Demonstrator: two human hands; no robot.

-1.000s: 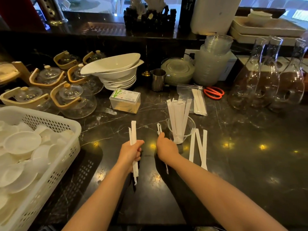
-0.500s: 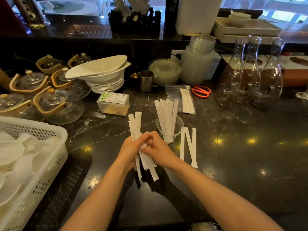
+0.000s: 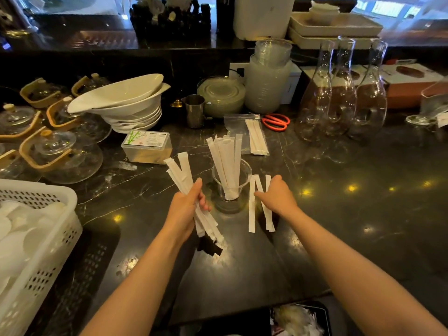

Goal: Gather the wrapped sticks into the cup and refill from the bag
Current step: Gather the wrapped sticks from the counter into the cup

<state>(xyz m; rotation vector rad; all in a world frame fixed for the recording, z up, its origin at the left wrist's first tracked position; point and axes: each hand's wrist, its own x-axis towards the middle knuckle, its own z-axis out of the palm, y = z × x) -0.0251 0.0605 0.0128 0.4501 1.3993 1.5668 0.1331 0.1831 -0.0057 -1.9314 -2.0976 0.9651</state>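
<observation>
A clear glass cup (image 3: pixel 231 190) stands on the dark marble counter with several white wrapped sticks (image 3: pixel 228 158) upright in it. My left hand (image 3: pixel 185 209) grips a bundle of wrapped sticks (image 3: pixel 180 173) just left of the cup, tilted up and to the left. My right hand (image 3: pixel 277 197) rests, fingers spread, on the loose wrapped sticks (image 3: pixel 252 209) lying flat right of the cup. Behind the cup lies a clear plastic bag (image 3: pixel 244 129) with more wrapped sticks (image 3: pixel 257 139) in it.
A white basket of dishes (image 3: pixel 36 238) fills the left front. Glass teapots (image 3: pixel 58 154), stacked white bowls (image 3: pixel 126 105), a toothpick box (image 3: pixel 146 146), a steel jug (image 3: pixel 195 110), red scissors (image 3: pixel 276 121) and glass carafes (image 3: pixel 341 98) line the back.
My right hand let go of the bundle and moved right of the cup, onto the loose sticks on the counter. My left hand keeps the whole bundle, now by the cup.
</observation>
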